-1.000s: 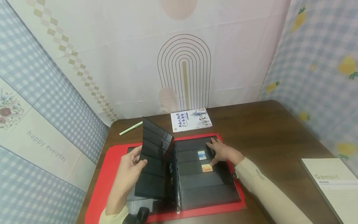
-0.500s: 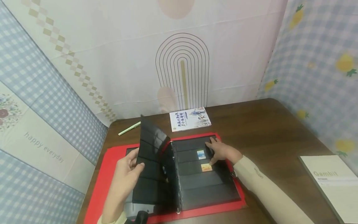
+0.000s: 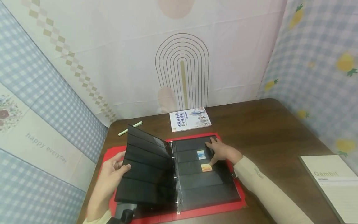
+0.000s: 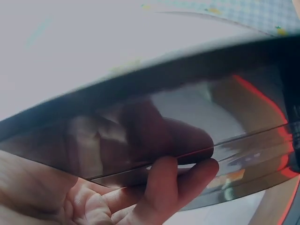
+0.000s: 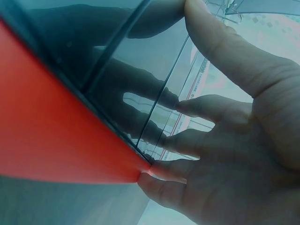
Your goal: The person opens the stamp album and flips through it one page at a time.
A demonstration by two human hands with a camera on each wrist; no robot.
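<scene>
The left hand (image 3: 110, 179) pinches the outer edge of a lifted black page (image 3: 145, 169), tilted above the red binder (image 3: 107, 155). The right hand (image 3: 222, 151), fingers spread flat, presses the right-hand page (image 3: 207, 189), whose pockets hold 2 small cards (image 3: 206, 167). Bare table (image 3: 265, 130) lies right, toward a notebook (image 3: 335, 186).

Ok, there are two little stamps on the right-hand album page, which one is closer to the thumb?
The orange stamp, lower of the two: the right hand has its thumb tip almost beside it. The blue stamp sits one row higher.
</scene>
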